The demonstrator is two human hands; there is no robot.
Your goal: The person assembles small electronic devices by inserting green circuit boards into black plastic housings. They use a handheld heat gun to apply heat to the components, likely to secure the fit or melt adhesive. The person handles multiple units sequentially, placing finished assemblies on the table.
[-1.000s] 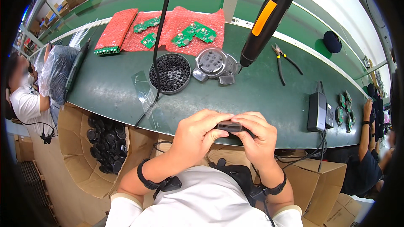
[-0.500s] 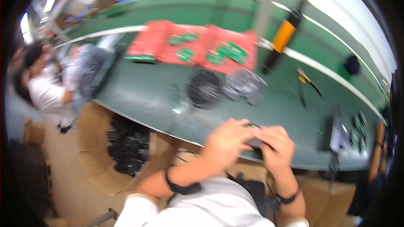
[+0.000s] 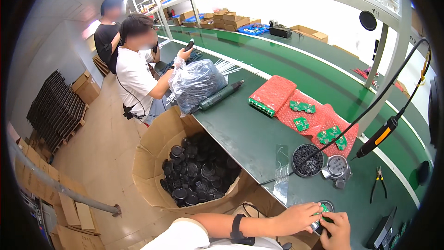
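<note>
Near the table's front edge, my left hand and my right hand meet over a round dark housing. A small green circuit board sits at the housing's opening, with the fingers of both hands pinched on it. My fingers hide much of the board and the housing. Just beyond them stand a round tub of black screws and a grey round part. Farther off, more green circuit boards rest on red bubble wrap.
An electric screwdriver hangs by its cable on the right, above pliers. A carton of black round parts stands left of the table. At the table's far left, a co-worker works by a bulging plastic bag.
My view has swung left, so the table's things sit farther right in the picture. Both hands stay together at the housing, and the green circuit board now shows between the fingers.
</note>
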